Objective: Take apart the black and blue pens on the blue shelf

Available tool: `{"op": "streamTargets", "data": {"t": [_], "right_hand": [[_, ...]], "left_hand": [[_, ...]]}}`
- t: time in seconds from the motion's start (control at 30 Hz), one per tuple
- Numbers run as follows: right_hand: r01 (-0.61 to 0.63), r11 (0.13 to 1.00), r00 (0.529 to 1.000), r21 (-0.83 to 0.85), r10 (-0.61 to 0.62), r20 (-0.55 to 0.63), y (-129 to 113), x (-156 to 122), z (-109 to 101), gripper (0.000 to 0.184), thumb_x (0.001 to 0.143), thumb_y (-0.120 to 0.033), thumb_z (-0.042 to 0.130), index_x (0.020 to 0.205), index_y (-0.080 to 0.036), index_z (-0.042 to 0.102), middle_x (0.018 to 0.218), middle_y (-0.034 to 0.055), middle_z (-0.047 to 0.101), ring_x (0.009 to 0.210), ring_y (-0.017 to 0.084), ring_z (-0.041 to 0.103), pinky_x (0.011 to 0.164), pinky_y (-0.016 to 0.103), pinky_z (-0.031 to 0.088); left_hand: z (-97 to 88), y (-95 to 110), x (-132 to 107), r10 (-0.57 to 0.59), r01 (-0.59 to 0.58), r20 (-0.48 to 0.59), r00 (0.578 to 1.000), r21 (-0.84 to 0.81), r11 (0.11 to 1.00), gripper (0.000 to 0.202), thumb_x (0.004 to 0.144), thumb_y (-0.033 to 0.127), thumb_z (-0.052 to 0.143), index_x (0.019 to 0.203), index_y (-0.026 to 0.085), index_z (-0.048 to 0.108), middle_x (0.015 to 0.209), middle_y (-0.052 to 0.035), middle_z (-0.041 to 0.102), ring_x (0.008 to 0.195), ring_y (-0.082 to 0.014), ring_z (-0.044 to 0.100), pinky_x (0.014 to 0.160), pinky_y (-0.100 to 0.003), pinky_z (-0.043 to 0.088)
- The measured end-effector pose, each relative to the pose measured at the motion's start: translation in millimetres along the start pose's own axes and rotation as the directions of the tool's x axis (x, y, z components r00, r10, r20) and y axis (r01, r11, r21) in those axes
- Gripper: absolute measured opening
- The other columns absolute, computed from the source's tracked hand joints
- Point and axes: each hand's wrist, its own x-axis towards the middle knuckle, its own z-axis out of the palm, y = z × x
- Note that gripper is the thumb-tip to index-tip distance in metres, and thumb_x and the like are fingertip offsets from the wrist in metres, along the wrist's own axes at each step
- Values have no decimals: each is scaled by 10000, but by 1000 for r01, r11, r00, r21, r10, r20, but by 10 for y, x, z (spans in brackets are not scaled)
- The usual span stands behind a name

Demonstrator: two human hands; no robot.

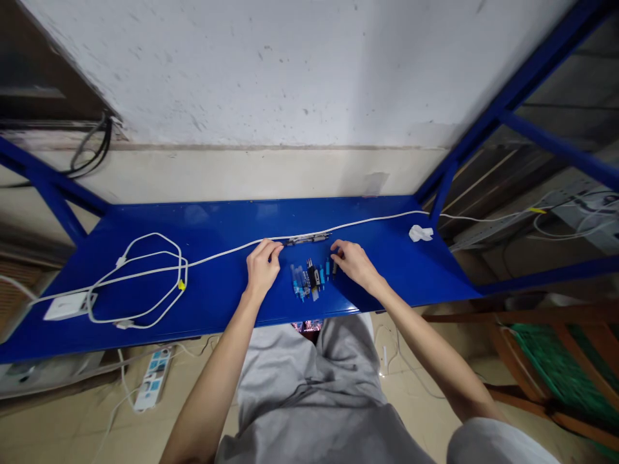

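A slim dark metal pen-like tool (307, 240) lies across the blue shelf (207, 222). My left hand (262, 265) pinches its left end with thumb and fingers closed. My right hand (352, 261) is curled at the tool's right end, fingertips touching a small dark piece at the edge of a row of several small blue, black and clear parts (309, 281). That row lies between my two hands near the shelf's front edge.
A white cable (145, 274) loops on the shelf's left and runs right past the tool. A white adapter (65, 305) sits far left, crumpled white tissue (420, 233) at right. A power strip (153, 378) lies on the floor. Blue rack beams stand either side.
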Motion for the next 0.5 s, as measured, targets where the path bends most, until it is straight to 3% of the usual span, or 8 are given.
{"op": "streamTargets", "data": {"t": [0.1,0.2,0.27,0.33,0.4,0.5], "right_hand": [[-13,1000,999,-1,13,-48,-30,19,-65,144,957,-224,623,1081,-225,696,879,46,717,777,195,655,687,280,427],[35,975,997,220,-19,-74,-112,72,-110,176,962,-321,639,1092,-224,706,881,39,725,756,189,660,700,295,467],[85,855,996,512,-71,-47,-205,116,-99,287,913,-412,703,1125,-218,700,855,25,718,702,177,659,653,291,496],[71,653,994,754,-109,1,-316,164,-49,410,819,-489,793,1105,-210,704,822,21,715,676,178,668,584,282,512],[36,497,994,867,-111,22,-412,222,19,436,742,-525,851,999,-196,726,797,35,725,677,182,678,556,279,525],[44,379,999,924,-30,-35,-445,361,85,408,711,-537,871,874,-188,736,740,34,717,632,157,647,539,270,529]], "left_hand": [[-21,37,13,27,-28,-11,1000,-59,998,258,1042,293,496,930,192,705,904,-56,704,856,-166,673,824,-294,542],[-44,125,19,51,-54,-26,998,-103,993,238,1040,304,524,945,188,709,904,-55,700,855,-163,667,827,-301,547],[-42,215,19,62,-62,-6,998,-117,991,231,1039,317,535,973,189,715,922,-58,706,865,-165,670,832,-307,551],[-16,315,23,85,-79,36,996,-135,988,228,1040,325,538,1007,192,721,948,-62,712,876,-167,674,832,-310,555],[30,398,40,115,-104,56,992,-164,981,227,1043,318,534,1032,194,724,974,-65,714,893,-167,675,842,-310,554],[108,433,94,145,-130,61,988,-197,972,232,1047,293,526,1136,194,717,1035,-73,700,949,-165,665,885,-307,539]]}}
